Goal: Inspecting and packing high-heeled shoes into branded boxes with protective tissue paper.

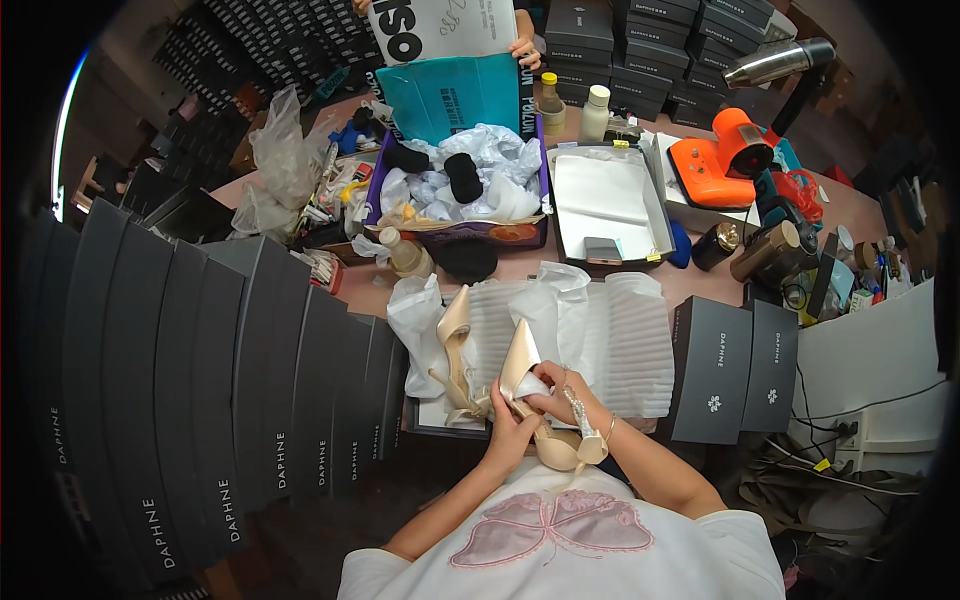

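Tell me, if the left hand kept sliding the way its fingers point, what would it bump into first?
The left hand points up and right, so it would likely first meet the white tissue paper stuffed in the beige high-heeled shoe it holds, though depth is unclear.

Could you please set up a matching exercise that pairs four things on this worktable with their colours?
Things:
1. high-heeled shoe held in both hands
2. handheld steamer
3. open box lid standing behind the tissue paper
4. stacked shoe boxes on the person's left

Colours:
A. teal
B. dark grey
C. champagne beige
D. orange

Pairs: 1-C, 2-D, 3-A, 4-B
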Demonstrator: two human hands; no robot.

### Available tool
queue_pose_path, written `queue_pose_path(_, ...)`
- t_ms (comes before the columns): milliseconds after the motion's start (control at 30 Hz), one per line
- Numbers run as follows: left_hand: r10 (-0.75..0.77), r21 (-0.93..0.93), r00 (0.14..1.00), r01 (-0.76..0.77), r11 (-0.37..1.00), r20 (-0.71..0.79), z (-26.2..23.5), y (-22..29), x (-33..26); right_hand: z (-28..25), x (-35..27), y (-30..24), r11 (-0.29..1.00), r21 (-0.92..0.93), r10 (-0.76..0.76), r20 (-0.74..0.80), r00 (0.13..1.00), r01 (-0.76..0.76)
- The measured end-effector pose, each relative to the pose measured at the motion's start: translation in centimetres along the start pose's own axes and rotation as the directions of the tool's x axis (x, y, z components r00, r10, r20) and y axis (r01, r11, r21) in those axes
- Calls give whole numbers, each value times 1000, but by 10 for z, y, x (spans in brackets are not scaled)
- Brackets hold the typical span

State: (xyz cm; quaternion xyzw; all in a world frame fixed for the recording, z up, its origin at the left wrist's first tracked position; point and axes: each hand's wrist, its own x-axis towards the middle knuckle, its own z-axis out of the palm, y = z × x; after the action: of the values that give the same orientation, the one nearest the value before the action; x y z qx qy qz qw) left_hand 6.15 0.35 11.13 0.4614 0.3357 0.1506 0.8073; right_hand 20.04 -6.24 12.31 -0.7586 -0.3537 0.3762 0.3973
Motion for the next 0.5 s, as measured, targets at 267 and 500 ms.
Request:
queue_pose_path(267, -242, -314, 963, 195, 929, -121, -32, 4, 3, -29, 19, 16, 964, -207, -226, -328, 917, 164)
queue_pose_path(500, -351, -542, 936, 311, 781, 33, -37, 25, 1, -17, 50, 73, 473, -873, -389, -86, 917, 119)
